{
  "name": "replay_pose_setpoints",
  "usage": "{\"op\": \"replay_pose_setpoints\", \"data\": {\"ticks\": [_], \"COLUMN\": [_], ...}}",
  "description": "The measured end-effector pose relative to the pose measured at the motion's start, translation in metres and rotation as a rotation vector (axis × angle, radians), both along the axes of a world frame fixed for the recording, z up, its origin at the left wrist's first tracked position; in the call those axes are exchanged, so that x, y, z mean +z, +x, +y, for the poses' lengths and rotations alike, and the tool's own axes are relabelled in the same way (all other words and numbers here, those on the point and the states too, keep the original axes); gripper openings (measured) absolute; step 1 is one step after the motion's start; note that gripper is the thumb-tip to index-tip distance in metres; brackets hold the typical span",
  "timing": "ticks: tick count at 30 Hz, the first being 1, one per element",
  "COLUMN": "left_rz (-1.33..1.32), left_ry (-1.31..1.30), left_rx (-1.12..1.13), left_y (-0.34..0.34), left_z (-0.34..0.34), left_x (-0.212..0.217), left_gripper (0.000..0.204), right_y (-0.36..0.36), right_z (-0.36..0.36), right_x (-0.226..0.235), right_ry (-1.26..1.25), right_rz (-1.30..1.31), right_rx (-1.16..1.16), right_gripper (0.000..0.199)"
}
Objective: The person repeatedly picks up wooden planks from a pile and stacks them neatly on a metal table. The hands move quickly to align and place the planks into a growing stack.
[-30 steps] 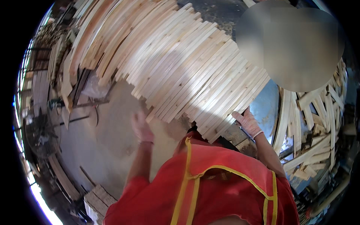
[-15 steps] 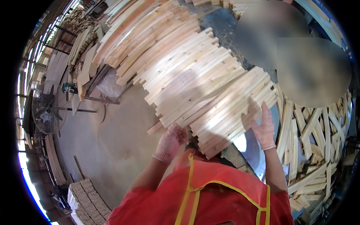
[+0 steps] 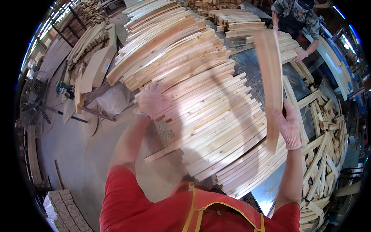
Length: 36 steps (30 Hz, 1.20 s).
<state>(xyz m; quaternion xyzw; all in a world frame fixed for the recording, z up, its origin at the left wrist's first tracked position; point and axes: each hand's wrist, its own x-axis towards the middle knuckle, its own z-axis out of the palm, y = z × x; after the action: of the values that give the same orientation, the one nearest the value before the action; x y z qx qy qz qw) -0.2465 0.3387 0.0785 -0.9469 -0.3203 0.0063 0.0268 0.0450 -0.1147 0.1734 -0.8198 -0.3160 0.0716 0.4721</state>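
Observation:
My right hand (image 3: 289, 124), in a pale knit glove, grips a wooden board (image 3: 269, 85) by its side. The board stands tilted up above the right ends of the wood strips and is smeared by motion. My left hand (image 3: 154, 100), gloved too, is at the left ends of the strips, blurred, with its fingers stretched out over the wood. A wide layer of pale strips (image 3: 216, 116) lies side by side before me, with some ends uneven.
More boards (image 3: 154, 42) are heaped beyond the layer. Loose offcuts (image 3: 322, 154) lie crisscrossed on the right. A co-worker (image 3: 297, 23) stands at the far right, hands near other strips. A floor fan (image 3: 36, 104) stands at the left, and bundled wood (image 3: 65, 212) sits lower left.
My left hand has moved forward and left, from the near ends to farther along the strips. The right hand, empty and spread before, now holds up a board. The view has shifted.

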Motion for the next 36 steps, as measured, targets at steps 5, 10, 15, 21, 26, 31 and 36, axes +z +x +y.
{"op": "replay_pose_setpoints", "data": {"ticks": [5, 10, 15, 21, 26, 31, 36], "left_rz": [0.127, 0.076, -0.329, -0.653, -1.146, -0.760, -0.154], "left_ry": [-0.082, 0.198, 0.300, -0.051, -1.269, -1.761, -1.986], "left_rx": [-0.140, -0.111, -0.079, 0.085, 0.978, 1.372, 0.855], "left_y": [0.024, 0.026, -0.008, -0.113, -0.174, -0.138, -0.104], "left_z": [0.093, 0.093, 0.057, -0.041, -0.167, -0.323, -0.371], "left_x": [0.004, -0.001, 0.002, -0.041, -0.119, -0.118, -0.078], "left_gripper": [0.069, 0.057, 0.056, 0.073, 0.064, 0.039, 0.047], "right_y": [0.011, -0.031, -0.080, -0.096, -0.105, -0.162, -0.183], "right_z": [0.107, 0.239, 0.365, 0.226, -0.043, -0.217, -0.263], "right_x": [-0.091, -0.162, -0.147, -0.136, -0.173, -0.208, -0.229], "right_ry": [0.302, 0.133, 0.002, 0.449, 0.150, -0.299, -0.199], "right_rz": [0.464, 0.606, 0.980, 0.976, 0.290, 0.121, 0.602], "right_rx": [-0.195, -0.300, 0.055, 0.173, -0.460, -0.807, -0.666], "right_gripper": [0.033, 0.042, 0.053, 0.055, 0.067, 0.085, 0.098]}}
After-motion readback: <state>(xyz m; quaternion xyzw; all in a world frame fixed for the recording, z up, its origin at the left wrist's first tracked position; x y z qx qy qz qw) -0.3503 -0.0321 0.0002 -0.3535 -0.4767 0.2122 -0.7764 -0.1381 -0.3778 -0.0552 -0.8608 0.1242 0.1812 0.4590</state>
